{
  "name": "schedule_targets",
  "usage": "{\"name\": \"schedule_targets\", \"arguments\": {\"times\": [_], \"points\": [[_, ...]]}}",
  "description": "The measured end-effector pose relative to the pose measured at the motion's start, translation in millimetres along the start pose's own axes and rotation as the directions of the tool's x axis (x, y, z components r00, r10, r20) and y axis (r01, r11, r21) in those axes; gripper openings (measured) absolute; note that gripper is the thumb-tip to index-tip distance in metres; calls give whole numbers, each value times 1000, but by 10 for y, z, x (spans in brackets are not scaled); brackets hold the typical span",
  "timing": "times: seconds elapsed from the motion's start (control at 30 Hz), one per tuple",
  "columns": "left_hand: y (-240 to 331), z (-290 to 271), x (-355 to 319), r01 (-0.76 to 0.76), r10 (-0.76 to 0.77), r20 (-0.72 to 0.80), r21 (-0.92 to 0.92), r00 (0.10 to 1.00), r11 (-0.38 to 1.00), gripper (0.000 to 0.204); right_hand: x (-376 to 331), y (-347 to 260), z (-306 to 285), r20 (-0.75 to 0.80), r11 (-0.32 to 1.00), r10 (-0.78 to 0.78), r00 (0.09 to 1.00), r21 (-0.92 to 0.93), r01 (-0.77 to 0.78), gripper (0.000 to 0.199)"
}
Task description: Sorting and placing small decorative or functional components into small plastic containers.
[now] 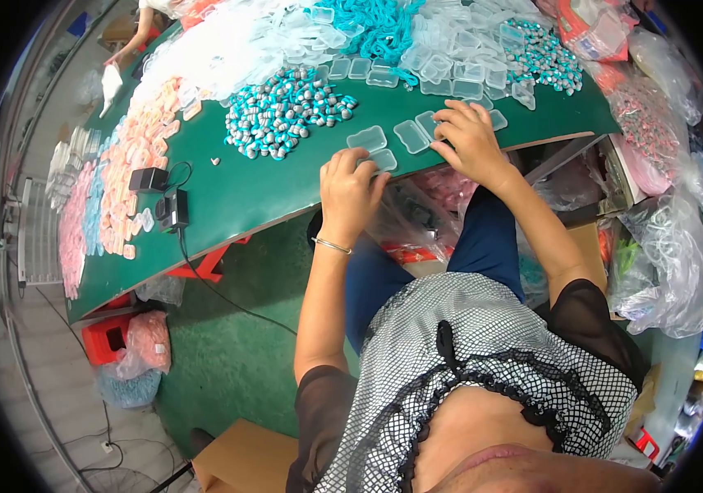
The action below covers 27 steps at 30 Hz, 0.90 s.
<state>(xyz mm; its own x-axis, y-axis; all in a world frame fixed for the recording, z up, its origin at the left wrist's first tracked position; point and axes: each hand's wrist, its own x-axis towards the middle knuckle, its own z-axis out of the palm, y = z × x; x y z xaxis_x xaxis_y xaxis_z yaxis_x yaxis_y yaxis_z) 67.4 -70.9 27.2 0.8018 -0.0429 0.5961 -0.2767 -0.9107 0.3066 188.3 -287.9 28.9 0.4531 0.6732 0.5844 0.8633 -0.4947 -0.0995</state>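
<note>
Lying open mid-frame, clear plastic cases point(411, 137) look unfilled; left hand point(350, 191) and right hand point(468, 144) meet them, grip impossible to tell; turquoise-grey plug-like pieces point(282, 111) sit heaped upper centre, seemingly unpacked.

Bright light is washing out the plastic heap point(216, 53) nearly to white, shadow is darkening the floor point(228, 361) beneath the table point(286, 185), and fisheye distortion is curving edges toward the black corners.
</note>
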Motion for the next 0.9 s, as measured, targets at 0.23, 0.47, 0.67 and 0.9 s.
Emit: {"name": "schedule_targets", "arguments": {"times": [0.23,0.47,0.67,0.9], "points": [[78,31,44,15,-14,-26,38,1000,999,17,158,-422,198,-71,985,161,984,-56,-165,25],[172,47,107,51,-52,5,129,999,990,33,200,-564,142,67,928,249,966,267,-258,19],[220,155,227,-20,18,11,162,1000,987,43,626,372,240,-156,949,315,936,19,-316,30],[156,251,173,-4,-2,32,162,999,987,32,914,550,304,46,905,404,914,-164,-392,63]]}}
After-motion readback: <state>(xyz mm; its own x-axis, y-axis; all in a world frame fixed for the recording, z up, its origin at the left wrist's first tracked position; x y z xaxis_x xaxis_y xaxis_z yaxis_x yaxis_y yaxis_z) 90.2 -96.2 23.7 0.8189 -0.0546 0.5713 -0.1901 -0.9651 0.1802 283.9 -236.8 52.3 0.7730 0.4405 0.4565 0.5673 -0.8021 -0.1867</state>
